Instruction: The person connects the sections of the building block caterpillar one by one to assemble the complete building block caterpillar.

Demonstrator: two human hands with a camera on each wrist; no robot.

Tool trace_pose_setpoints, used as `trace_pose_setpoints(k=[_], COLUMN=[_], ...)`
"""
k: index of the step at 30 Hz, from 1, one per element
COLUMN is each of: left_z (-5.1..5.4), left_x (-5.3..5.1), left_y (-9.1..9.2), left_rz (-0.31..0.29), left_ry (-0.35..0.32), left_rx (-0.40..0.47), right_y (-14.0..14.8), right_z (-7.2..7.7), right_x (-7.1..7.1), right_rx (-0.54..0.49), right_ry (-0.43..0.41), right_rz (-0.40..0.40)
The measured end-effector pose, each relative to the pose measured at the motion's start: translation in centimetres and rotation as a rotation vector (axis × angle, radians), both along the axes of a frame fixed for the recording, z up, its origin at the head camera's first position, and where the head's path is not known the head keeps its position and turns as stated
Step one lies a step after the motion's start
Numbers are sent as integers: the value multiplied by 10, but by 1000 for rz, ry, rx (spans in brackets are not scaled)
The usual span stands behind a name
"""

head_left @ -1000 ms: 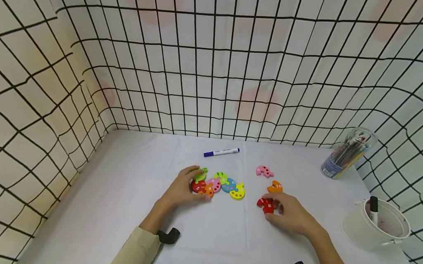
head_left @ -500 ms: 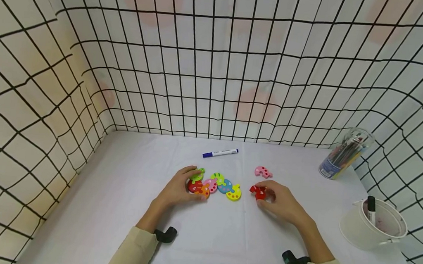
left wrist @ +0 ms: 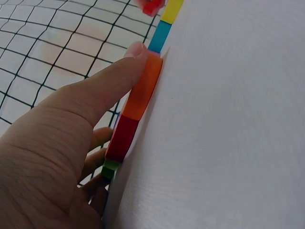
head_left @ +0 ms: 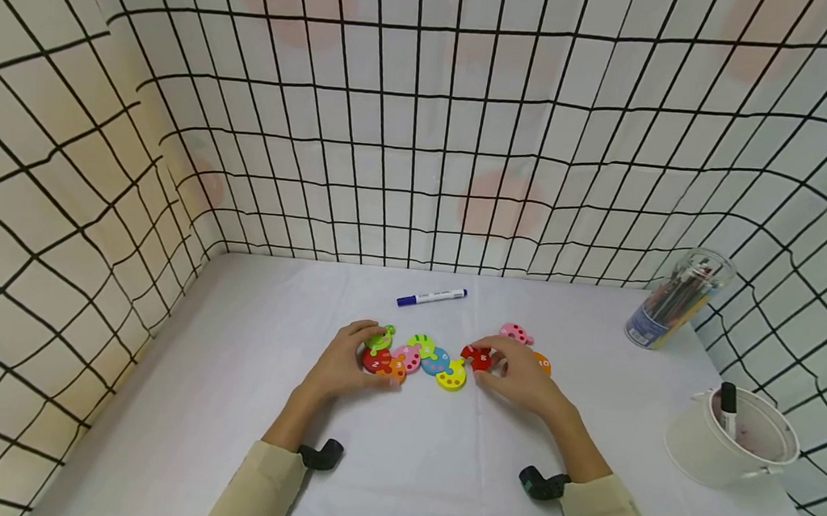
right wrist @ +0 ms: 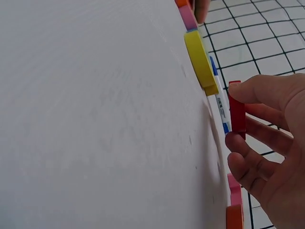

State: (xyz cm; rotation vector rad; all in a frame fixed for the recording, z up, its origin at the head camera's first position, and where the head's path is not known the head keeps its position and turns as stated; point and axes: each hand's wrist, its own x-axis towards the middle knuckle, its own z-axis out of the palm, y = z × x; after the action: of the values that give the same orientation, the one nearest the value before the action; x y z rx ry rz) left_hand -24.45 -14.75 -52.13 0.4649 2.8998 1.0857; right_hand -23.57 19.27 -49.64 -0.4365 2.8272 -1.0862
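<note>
A chain of colourful flat number puzzle pieces lies on the white table, from a green head (head_left: 379, 340) through red (head_left: 375, 360), orange (head_left: 397, 368), pink (head_left: 409, 360), lime and blue (head_left: 434, 362) to yellow (head_left: 451, 377). My left hand (head_left: 342, 364) grips the chain's left end, thumb against the orange edge and fingers around the green and red side. Between thumb and fingers, my right hand (head_left: 524, 378) pinches a red puzzle piece (right wrist: 237, 112), held above the cloth just right of the yellow one. A pink piece (head_left: 516, 332) and an orange piece (head_left: 543, 363) lie loose beyond that hand.
A blue-capped marker (head_left: 432, 297) lies behind the chain. At the right stand a clear jar of pencils (head_left: 676, 303) and a white bucket (head_left: 726, 453) with a black-capped marker. Black-gridded white cloth walls (head_left: 424, 129) enclose the table.
My right hand has carried the red piece leftward from near the loose orange piece to beside the yellow one. My left hand has shifted slightly left with the chain.
</note>
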Motion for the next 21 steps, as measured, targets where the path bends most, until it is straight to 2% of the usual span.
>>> trace_pose_setpoints(k=[7,14,21], left_z=[-1,-2,-4], left_x=[0,-1,-1], left_y=[1,2,1], left_rz=[16,21,26], left_ry=[5,11,14], left_rx=[7,0,9], right_y=[-10,-13,-19], right_z=[0,-1,4], right_x=[-8,-10,-10], right_rx=[30,49,87], right_ry=[27,-12,-16], right_rz=[38,63,88])
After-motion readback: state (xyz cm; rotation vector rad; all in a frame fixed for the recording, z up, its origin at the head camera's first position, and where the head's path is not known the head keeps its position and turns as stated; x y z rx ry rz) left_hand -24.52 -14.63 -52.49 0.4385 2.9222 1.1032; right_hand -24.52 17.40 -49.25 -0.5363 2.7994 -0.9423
